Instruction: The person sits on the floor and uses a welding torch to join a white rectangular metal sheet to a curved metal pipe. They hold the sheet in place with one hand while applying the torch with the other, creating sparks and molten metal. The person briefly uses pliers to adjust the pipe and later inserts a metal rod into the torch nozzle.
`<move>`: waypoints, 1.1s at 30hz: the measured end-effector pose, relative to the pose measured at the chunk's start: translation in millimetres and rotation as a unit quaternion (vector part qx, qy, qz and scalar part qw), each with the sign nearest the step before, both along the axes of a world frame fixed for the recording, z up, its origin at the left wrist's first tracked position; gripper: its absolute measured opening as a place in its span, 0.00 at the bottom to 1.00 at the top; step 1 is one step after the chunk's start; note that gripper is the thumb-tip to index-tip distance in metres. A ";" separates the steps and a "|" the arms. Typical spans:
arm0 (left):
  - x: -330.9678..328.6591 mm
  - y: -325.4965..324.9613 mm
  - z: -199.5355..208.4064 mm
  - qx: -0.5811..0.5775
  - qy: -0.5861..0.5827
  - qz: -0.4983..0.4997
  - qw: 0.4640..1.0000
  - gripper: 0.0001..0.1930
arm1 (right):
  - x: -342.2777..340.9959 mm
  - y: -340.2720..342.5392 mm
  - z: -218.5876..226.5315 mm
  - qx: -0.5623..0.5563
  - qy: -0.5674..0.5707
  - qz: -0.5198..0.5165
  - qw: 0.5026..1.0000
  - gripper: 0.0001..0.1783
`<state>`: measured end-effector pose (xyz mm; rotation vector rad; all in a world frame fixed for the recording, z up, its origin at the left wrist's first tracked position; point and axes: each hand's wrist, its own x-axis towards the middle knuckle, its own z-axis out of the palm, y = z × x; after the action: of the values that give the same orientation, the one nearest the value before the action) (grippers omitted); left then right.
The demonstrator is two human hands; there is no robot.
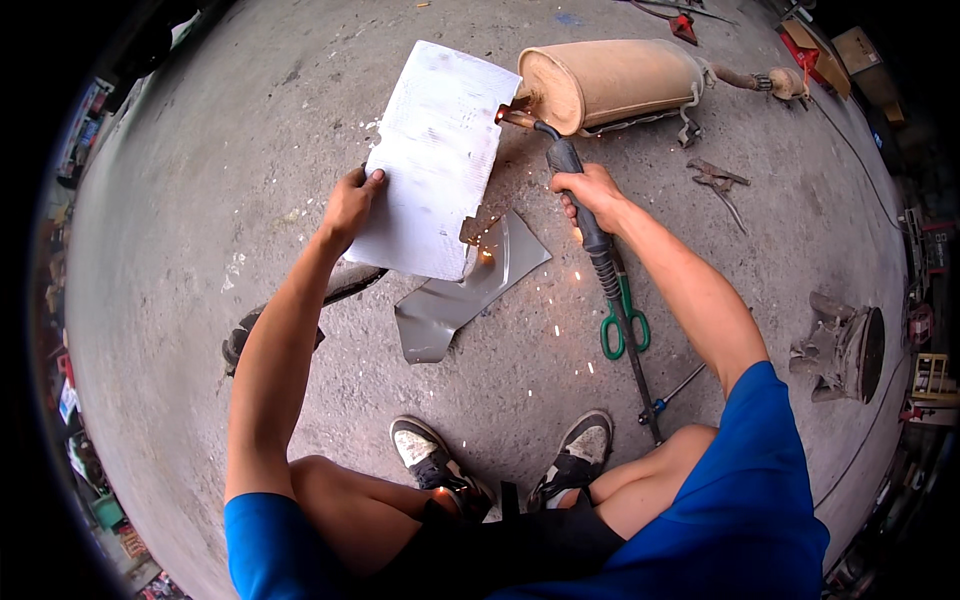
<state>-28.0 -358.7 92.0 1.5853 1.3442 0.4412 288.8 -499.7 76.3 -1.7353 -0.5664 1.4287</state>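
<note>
Left hand I watch gripping a white board, right hand around a torch aimed at the board's edge, orange sparks flying, tan muffler beyond, grey sheet below.

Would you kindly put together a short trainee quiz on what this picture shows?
1. Multiple choice: what does the right hand hold?
A) a hammer
B) a welding torch
C) a paintbrush

2. True or false: the left hand grips the white panel at its left side.

3. Fill in the blank: the looped handles of the snips are coloured ____.

Key: 1. B; 2. True; 3. green.
</note>
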 end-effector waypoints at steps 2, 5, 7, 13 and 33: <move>-4.0 2.1 3.4 0.004 0.016 0.013 1.000 0.21 | 0.1 -0.2 0.8 -0.004 0.006 -0.002 1.000 0.07; -17.0 14.4 -5.7 0.015 0.038 0.012 0.999 0.20 | 1.5 -0.4 0.6 -0.004 0.001 -0.008 1.000 0.07; -20.7 14.6 -9.4 0.014 0.014 0.018 1.000 0.20 | 3.0 -0.2 0.2 -0.006 0.003 -0.010 1.000 0.07; -14.9 7.2 -1.6 0.002 0.019 0.007 1.000 0.20 | 3.0 -0.3 0.7 -0.011 -0.008 -0.010 1.000 0.07; -9.1 11.3 -19.8 0.049 0.056 0.017 0.997 0.20 | 4.0 -1.4 0.2 -0.008 0.006 -0.011 1.000 0.08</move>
<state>-37.1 -347.4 72.2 1.6905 1.4555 0.4496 292.8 -501.1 76.5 -1.7394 -0.5290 1.4298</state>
